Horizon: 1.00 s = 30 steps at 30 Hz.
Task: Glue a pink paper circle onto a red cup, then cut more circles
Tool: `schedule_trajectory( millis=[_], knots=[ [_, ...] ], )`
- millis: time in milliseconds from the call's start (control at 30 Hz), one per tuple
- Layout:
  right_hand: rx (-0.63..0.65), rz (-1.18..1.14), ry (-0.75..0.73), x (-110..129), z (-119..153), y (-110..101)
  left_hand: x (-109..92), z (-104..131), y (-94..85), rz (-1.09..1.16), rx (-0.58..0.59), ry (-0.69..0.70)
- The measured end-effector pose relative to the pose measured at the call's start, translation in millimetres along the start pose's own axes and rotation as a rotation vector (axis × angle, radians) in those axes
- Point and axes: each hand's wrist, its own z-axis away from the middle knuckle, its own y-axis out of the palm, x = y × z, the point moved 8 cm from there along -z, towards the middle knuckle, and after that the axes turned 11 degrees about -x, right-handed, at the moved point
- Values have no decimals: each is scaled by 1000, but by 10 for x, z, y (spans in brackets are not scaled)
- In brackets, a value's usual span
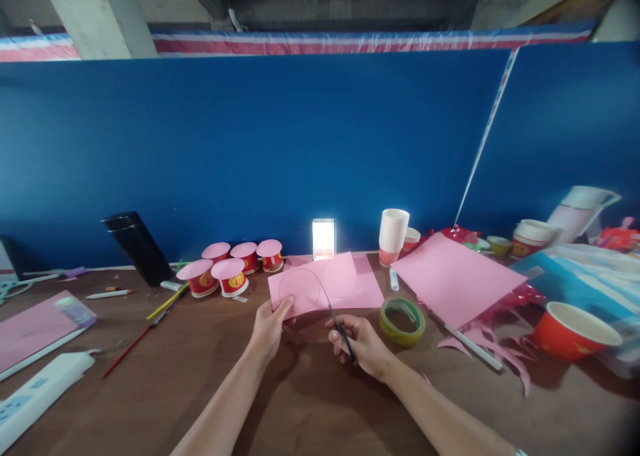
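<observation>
A pink paper sheet [301,288] with a circle drawn on it is pinched at its lower left by my left hand [270,326], thumb on top. My right hand [361,346] holds black-handled scissors [344,336], whose blades reach up to the sheet beside the drawn circle. Behind and under this sheet lies another pink paper [369,286] on the brown table [310,389]. To the right of my right hand sits a roll of yellow-green tape [403,323].
Several red cups [233,279] topped with pink discs stand at the back left, near a black bottle [137,246]. At the right are stacked white cups [393,233], a large pink sheet [455,279], paper scraps and a red cup [575,333]. A power strip [43,393] lies left.
</observation>
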Motion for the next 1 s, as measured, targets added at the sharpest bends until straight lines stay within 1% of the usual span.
schedule_trajectory(
  millis=[300, 500, 700, 867, 1000],
  knots=[
    [-63, 4, -20, 52, -23, -89, 78, 111, 127, -36, 100, -43],
    [-99, 21, -28, 49, -38, -122, 42, 163, 193, -28, 140, -32],
    [-105, 27, -57, 42, -48, -148, 23, 167, 188, -27, 135, -20],
    [-113, 25, -95, 1, -76, -145, 47, 162, 179, -32, 137, -39],
    [-131, 44, -103, -9, -83, -149, 65, 152, 179, -38, 149, -26]
  ],
)
